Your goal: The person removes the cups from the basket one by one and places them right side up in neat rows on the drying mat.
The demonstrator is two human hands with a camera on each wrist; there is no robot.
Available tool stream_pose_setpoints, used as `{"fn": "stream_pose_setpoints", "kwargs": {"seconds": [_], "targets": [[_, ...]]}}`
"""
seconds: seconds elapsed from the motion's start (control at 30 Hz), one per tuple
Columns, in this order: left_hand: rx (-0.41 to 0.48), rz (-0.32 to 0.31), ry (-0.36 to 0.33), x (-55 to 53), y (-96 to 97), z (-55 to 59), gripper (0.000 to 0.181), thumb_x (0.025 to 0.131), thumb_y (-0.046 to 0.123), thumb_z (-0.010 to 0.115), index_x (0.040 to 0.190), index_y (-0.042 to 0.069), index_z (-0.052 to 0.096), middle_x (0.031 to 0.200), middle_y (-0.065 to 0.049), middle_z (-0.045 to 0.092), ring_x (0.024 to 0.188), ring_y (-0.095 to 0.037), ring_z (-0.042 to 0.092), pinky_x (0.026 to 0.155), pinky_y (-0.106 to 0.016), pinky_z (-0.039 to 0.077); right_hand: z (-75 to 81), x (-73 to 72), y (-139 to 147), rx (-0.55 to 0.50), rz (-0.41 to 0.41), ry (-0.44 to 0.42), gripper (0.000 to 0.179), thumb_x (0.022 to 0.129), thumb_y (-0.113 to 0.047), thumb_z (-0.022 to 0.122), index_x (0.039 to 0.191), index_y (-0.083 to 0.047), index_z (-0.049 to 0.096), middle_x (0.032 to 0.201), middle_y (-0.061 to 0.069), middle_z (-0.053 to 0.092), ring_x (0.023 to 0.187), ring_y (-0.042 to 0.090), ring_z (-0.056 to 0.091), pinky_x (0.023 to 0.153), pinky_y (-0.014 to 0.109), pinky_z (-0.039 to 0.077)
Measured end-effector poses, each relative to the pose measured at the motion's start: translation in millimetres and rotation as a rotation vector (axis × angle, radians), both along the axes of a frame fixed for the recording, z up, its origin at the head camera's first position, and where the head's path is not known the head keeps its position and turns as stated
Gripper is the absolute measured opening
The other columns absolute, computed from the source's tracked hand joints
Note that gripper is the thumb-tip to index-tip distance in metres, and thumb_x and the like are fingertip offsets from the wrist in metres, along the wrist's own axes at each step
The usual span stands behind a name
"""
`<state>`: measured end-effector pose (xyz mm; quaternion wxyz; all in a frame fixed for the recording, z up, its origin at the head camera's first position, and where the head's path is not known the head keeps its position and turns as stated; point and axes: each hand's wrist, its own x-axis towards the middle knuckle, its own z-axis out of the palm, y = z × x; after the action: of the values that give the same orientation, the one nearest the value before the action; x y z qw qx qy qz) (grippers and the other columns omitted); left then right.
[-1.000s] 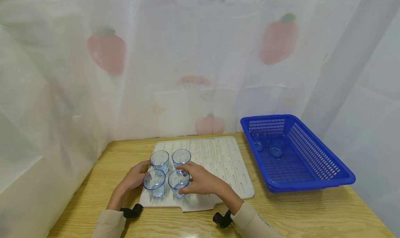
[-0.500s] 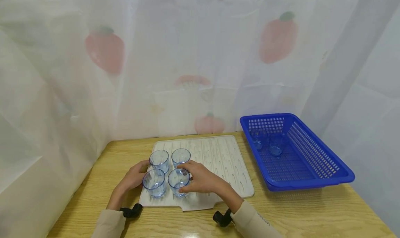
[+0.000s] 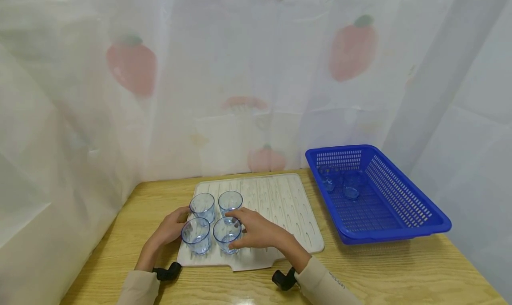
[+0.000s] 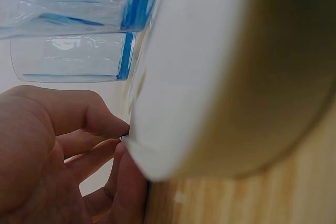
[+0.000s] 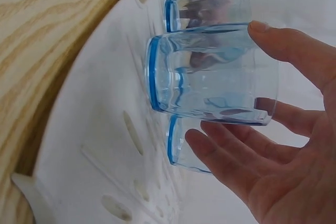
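Four clear, blue-tinted glass tumblers stand upright, two by two, on the left half of a white ridged drying mat [image 3: 276,202], which lies on a wooden table [image 3: 224,287]. They are the far-left tumbler [image 3: 203,207], the far-right tumbler [image 3: 230,201], the near-left tumbler [image 3: 196,238] and the near-right tumbler [image 3: 226,236], grouped toward the mat's near-left corner. Past the mat's right edge, a blue plastic basket [image 3: 396,234] holds at least two more glasses [image 3: 352,190] near its far-left corner.

The work looks partway along: the block of four is formed, the mat's right half carries no tumbler, and the basket's glasses are not yet on the mat.

The right hand [image 3: 256,229] grasps the near-right tumbler, thumb on one side and fingers curving round the other; how firmly, I cannot tell. The left hand [image 3: 170,227] is at the mat's left edge, beside the left-hand tumblers.

Only the left wrist view reveals its fingertips, which appear to pinch the mat's rim; the head view hides them. The right wrist view alone shows the thumb tip touching the tumbler's lip, and the thick, deeper-blue base flat on the mat. The basket appears only from the head.
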<state>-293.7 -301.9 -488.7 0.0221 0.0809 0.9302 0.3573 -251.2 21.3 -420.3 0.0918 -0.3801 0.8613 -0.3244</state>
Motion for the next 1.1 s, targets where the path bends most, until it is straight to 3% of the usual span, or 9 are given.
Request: {"fn": "stream_pose_setpoints", "kwargs": {"seconds": [0.2,0.7,1.1], "targets": [[0.008,0.001,-0.004,-0.1,0.3,0.0,0.053,0.093,0.017,0.058,0.141,-0.001,0.043,0.146,-0.025,0.042,0.139,-0.047,0.030,0.112,-0.064,0.024,7.3,0.8,5,-0.022,0.026,-0.059,0.077,0.080,-0.036,0.076,0.145,-0.012,0.041,0.139,0.008,0.051,0.117,0.020,0.056,0.088,0.028,0.055],[0.028,0.007,0.014,0.1,0.9,-2.6,0.051,0.091,0.015,0.059,0.139,0.001,0.047,0.145,-0.024,0.044,0.138,-0.047,0.032,0.112,-0.064,0.024,29.2,2.4,22,-0.027,-0.029,-0.049,0.067,0.082,-0.033,0.075,0.140,-0.016,0.047,0.134,0.005,0.053,0.119,0.025,0.057,0.091,0.031,0.053],[0.032,0.002,0.015,0.8,1.2,-0.6,0.050,0.092,0.017,0.060,0.138,0.002,0.047,0.145,-0.023,0.044,0.138,-0.045,0.033,0.110,-0.064,0.027,58.4,9.9,46,-0.128,-0.033,0.037,0.058,0.086,-0.031,0.071,0.138,-0.018,0.048,0.135,-0.001,0.053,0.118,0.020,0.058,0.093,0.034,0.053]]}}
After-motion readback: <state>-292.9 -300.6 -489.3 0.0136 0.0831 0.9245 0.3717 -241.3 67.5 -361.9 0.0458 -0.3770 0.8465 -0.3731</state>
